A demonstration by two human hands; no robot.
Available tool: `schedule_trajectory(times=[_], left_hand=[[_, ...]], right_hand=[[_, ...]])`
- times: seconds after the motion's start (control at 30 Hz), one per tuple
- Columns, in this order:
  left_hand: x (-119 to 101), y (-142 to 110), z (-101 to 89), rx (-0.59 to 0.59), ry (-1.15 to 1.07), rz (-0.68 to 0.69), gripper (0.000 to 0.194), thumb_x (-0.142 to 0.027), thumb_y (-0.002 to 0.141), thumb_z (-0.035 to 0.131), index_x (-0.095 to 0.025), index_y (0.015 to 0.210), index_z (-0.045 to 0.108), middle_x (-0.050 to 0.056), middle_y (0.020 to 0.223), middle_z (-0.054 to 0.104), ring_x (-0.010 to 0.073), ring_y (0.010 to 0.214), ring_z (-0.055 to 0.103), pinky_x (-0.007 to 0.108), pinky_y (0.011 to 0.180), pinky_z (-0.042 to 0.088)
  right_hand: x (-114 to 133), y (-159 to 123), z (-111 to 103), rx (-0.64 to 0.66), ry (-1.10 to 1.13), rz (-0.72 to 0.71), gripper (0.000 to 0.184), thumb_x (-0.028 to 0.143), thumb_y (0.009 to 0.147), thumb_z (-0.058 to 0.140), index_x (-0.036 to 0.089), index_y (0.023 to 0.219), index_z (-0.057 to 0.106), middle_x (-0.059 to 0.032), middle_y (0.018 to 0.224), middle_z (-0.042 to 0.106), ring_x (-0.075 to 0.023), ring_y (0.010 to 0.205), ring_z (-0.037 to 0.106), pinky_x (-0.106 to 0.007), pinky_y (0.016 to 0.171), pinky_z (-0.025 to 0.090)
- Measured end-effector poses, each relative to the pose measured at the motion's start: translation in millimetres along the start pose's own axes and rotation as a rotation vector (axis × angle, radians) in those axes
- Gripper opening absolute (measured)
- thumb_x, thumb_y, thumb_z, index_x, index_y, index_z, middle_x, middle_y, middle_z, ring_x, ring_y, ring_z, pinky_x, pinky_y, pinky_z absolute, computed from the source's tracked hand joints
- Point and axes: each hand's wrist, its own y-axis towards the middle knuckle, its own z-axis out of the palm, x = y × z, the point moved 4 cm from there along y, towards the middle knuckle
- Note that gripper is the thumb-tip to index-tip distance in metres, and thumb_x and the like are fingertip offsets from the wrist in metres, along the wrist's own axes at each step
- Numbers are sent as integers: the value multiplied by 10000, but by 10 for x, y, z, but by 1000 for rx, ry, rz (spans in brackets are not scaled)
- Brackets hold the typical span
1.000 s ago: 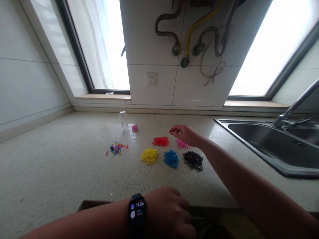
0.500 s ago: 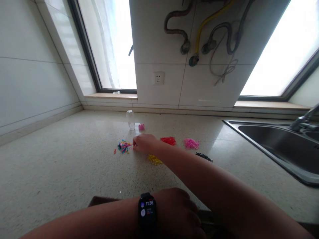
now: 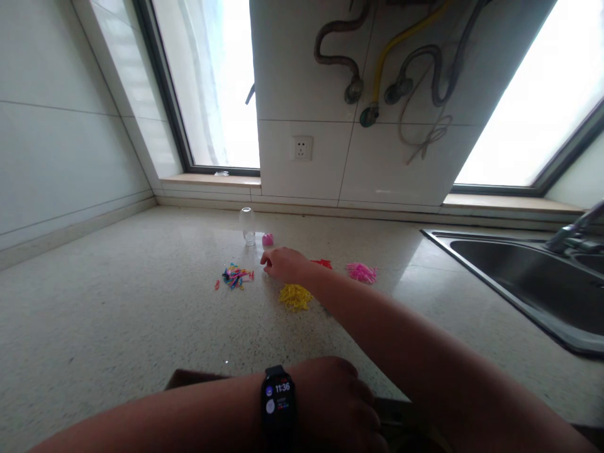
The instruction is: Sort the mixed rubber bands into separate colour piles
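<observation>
My right hand reaches over the counter with fingers bent and fingertips pinched together. Anything between them is too small to make out. Just left of it lies a mixed pile of small coloured pieces, perhaps rubber bands, with one red piece apart. A yellow pile of similar thin pieces is below the hand. The red pile is partly behind my wrist, and a pink pile sits farther right. My left hand, below a black smartwatch, is curled closed at the counter's near edge; its palm is hidden.
A clear bottle stands at the back beside a small pink cap. A steel sink with a faucet is set in the counter on the right. Pipes and a socket are on the wall.
My right hand has moved away from the mixed pile, slightly right and back. More of the yellow pile shows; my forearm now covers the black pile. My left hand stays put.
</observation>
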Motion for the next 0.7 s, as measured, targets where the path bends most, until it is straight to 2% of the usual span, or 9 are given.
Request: schedule_trajectory(times=[0.13,0.33,0.5,0.7], left_hand=[[0,5,-9,1,26,2,106,-269,900,653,-230,805,628,-40,745,663,133,755,593,294,576,433],[2,-9,23,-10,20,7,143,-254,912,636,-237,772,618,-40,763,677,146,773,602,302,592,454],[7,-16,23,-11,-23,1,85,-254,887,677,-229,819,633,-57,769,677,146,797,607,310,598,459],[-2,-15,4,-2,3,-1,85,-251,888,667,-230,815,628,-58,756,670,140,765,592,312,584,460]], right_hand=[[96,74,75,43,10,-19,308,334,877,594,213,1141,698,-102,1184,705,-234,1041,655,-293,798,469],[230,152,130,51,5,-12,253,346,893,568,219,1046,724,-95,1145,716,-231,1008,663,-279,756,463],[163,123,102,7,10,-18,232,316,903,548,212,1010,726,-81,1071,737,-215,957,671,-265,717,446],[117,117,117,26,71,32,251,361,903,573,212,1041,721,-75,1080,740,-200,953,669,-258,727,445]])
